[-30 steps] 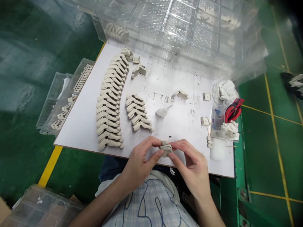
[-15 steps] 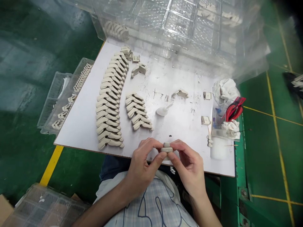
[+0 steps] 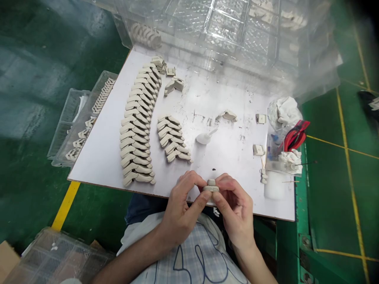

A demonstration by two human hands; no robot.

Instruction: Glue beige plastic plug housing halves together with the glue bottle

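Note:
Between the fingertips of both hands sits a small beige plastic part (image 3: 211,189), close to the table's front edge. My left hand (image 3: 185,209) pinches its left side with thumb and index finger. On the other side my right hand (image 3: 235,205) pinches it the same way. Much of the part's underside is hidden by the thumbs. Beyond the hands lies a white dropper bottle (image 3: 204,138) with a thin nozzle. A short row of beige angled parts (image 3: 171,138) is left of the bottle, and a long curved row of like parts (image 3: 137,128) runs further left.
Clear plastic trays (image 3: 225,43) cover the table's far side. At the right edge are a clear box with red-handled pliers (image 3: 296,136), crumpled white tissue (image 3: 284,112) and a white round container (image 3: 272,185). Loose beige blocks (image 3: 258,150) lie nearby. More trays (image 3: 68,122) stand left of the table.
Both hands keep their pinch on the small part; the fingers have shifted only slightly around it. The whole view has moved a little.

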